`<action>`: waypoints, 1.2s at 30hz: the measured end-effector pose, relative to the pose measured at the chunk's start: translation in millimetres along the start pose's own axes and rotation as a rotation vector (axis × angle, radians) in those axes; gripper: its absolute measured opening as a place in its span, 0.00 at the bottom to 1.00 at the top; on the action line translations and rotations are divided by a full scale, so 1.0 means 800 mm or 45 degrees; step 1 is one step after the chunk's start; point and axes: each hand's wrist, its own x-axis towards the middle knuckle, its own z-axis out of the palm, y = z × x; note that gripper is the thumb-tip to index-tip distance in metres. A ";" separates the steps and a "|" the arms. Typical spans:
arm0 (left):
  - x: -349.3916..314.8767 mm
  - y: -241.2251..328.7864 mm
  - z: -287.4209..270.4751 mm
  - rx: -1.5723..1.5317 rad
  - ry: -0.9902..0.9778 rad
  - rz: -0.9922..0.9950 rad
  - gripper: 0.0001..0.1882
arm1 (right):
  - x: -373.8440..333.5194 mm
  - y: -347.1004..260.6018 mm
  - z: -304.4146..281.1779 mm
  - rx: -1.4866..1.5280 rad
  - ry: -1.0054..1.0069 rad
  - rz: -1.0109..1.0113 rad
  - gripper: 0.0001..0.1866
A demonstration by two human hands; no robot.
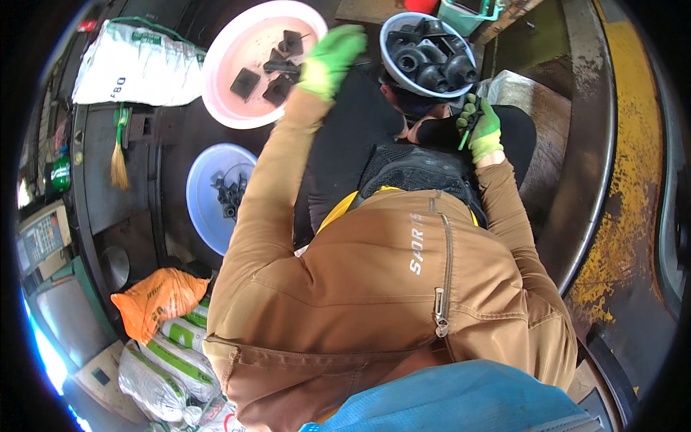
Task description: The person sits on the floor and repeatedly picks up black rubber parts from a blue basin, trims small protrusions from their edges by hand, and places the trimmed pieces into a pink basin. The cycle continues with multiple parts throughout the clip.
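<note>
My left hand [331,63], in a green and pale yellow glove, is over the right rim of the pink basin [222,101]. It is blurred, with its fingers stretched to the right and nothing seen in them. Several black rubber parts [245,83] with square bases lie in that basin. Just below a pale blue-rimmed tub [386,56], my gloved right hand [482,131] is closed around a small tool [466,135], part green and part dark, whose exact kind I cannot make out. Black rubber parts [435,61], some round and cup-shaped, fill the tub.
A blue basin [205,223] with small black pieces stands left of my left forearm. White sacks [140,65] and an orange bag [162,295] are on the left side. At right runs a curved metal edge [601,194] beside a worn yellow panel [633,144].
</note>
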 end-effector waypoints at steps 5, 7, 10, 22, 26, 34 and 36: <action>0.082 0.037 0.207 0.832 -0.803 0.193 0.37 | 0.000 -0.001 0.000 0.180 0.116 -0.092 0.16; 0.090 0.025 0.259 1.112 -0.813 0.263 0.41 | 0.000 0.000 -0.002 0.187 0.105 -0.114 0.17; 0.096 -0.002 0.296 1.135 -0.847 0.276 0.39 | 0.000 -0.002 -0.010 0.123 0.078 -0.048 0.17; 0.080 0.143 0.178 -0.483 -0.275 0.053 0.29 | -0.047 -0.018 0.031 -0.908 -0.102 -1.079 0.16; 0.043 0.201 0.159 -0.537 -0.257 0.113 0.25 | -0.083 -0.033 0.069 -1.179 -0.267 -1.626 0.19; 0.033 0.247 0.145 -0.411 -0.081 0.347 0.25 | -0.164 -0.058 0.112 -1.019 -0.600 -1.152 0.24; 0.033 0.252 0.138 -0.486 -0.135 0.320 0.25 | -0.178 -0.066 0.115 -1.063 -0.612 -1.170 0.22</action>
